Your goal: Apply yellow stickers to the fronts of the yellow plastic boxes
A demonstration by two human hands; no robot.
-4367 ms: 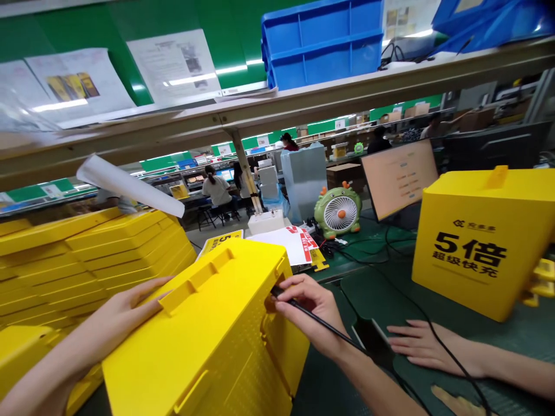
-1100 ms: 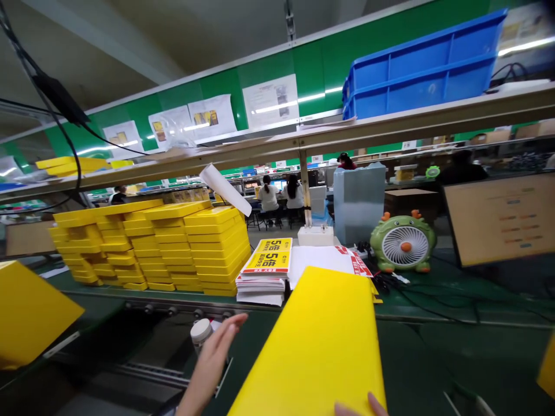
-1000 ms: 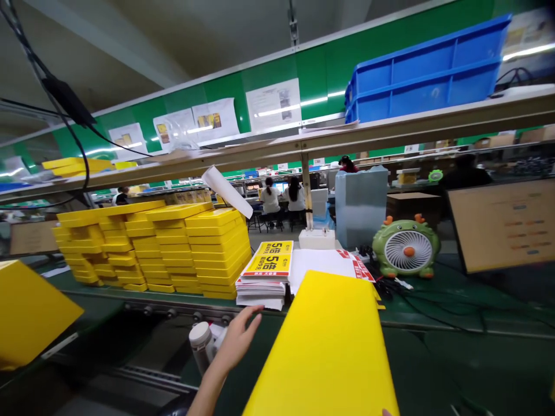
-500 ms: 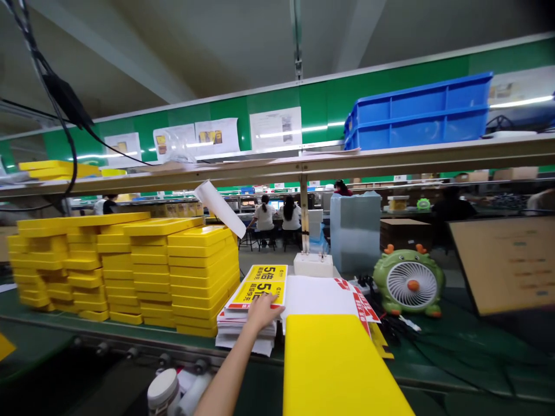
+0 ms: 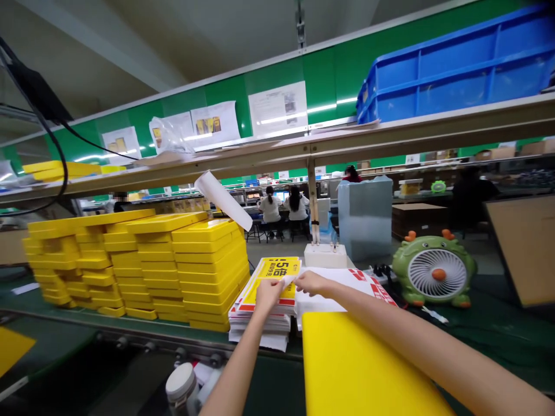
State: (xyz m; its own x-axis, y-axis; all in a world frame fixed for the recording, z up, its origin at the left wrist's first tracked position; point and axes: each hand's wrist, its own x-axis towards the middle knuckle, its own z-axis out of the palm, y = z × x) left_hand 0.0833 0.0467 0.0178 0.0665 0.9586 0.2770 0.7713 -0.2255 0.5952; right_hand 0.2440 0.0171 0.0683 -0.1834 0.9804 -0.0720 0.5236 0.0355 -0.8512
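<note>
A stack of printed sheets (image 5: 264, 312) with a yellow top sheet (image 5: 272, 276) lies on the green bench behind a yellow box (image 5: 355, 370) in front of me. My left hand (image 5: 267, 293) rests on the top sheet, fingers curled at its right edge. My right hand (image 5: 311, 282) reaches over the box and pinches a small white corner at that same edge. Both hands meet at the sheet's edge.
Tall stacks of flat yellow boxes (image 5: 143, 260) stand at the left. A green toy-shaped fan (image 5: 432, 271) sits right, with cables near it. A white bottle (image 5: 182, 387) is low by the conveyor rollers. Blue bins (image 5: 455, 63) sit on the overhead shelf. People work at far benches.
My left hand reached from beside the bottle up onto the sheet stack. My right hand has left the box and come forward to pinch the top sheet's edge.
</note>
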